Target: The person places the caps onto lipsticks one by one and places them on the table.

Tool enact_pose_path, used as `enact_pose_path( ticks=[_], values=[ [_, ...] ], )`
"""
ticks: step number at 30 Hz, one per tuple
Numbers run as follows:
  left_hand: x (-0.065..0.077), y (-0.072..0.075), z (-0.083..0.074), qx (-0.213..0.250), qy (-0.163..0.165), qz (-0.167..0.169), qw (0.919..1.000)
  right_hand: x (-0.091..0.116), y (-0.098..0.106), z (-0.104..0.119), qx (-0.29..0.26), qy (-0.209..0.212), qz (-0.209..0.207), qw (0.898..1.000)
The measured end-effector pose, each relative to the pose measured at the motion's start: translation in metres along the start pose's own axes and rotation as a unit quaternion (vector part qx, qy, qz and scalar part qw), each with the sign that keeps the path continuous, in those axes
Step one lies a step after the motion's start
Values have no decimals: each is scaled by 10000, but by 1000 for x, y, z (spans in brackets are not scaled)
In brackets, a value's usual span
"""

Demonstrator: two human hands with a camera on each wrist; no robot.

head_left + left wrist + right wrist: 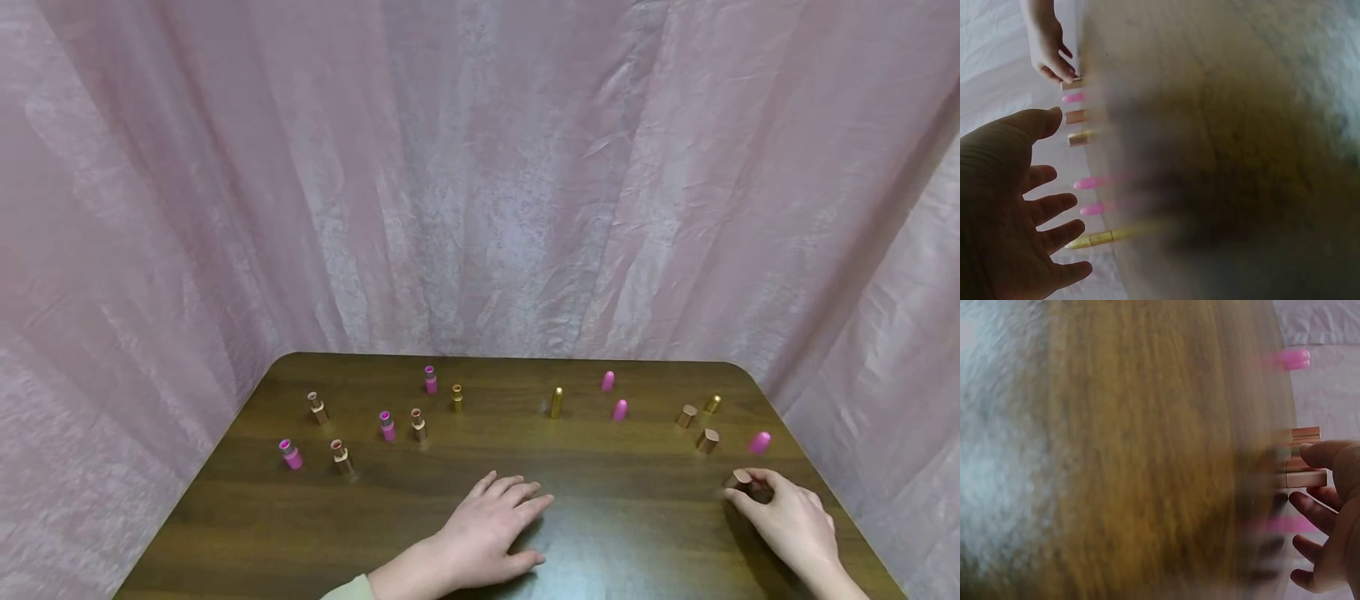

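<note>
At the table's right side my right hand [787, 512] pinches a rose-gold lipstick cap [738, 480] between thumb and index finger. The right wrist view shows that cap [1307, 479] beside the fingers. My left hand [491, 533] is spread, palm down, over the front middle of the table, holding nothing. Beyond the right hand stand two more rose-gold caps [707, 441], a small gold cap [713, 404] and a pink cap [760, 442]. Uncapped lipstick tubes in rose-gold [341, 457], pink [291, 454] and gold [457, 398] stand upright on the left.
A taller gold lipstick [557, 402] stands near the back middle, with two pink caps [619, 410] to its right. The dark wooden table [615, 533] has rounded back corners. Pinkish velvet curtains [480, 183] hang behind it and at both sides.
</note>
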State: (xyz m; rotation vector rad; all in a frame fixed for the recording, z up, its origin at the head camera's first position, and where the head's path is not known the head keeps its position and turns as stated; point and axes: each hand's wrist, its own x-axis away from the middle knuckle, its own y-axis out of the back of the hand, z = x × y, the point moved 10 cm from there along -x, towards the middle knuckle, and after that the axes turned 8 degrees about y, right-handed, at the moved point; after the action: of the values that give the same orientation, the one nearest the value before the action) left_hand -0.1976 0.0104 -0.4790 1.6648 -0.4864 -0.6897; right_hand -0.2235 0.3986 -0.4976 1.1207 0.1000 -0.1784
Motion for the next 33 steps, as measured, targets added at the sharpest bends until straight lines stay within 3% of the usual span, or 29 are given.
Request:
enact_pose_path(
  ticks=[26,30,33],
  values=[
    [1,-2,2,-12,207,39,9998,-3,-3,0,-284,-177,-260,9991],
    [3,0,5,30,247,-5,9997,-2,-2,8,-710,-133,-387,9966],
    [3,1,8,96,274,-50,9996,-1,-4,17,-1476,-286,-460,9876]
  ],
)
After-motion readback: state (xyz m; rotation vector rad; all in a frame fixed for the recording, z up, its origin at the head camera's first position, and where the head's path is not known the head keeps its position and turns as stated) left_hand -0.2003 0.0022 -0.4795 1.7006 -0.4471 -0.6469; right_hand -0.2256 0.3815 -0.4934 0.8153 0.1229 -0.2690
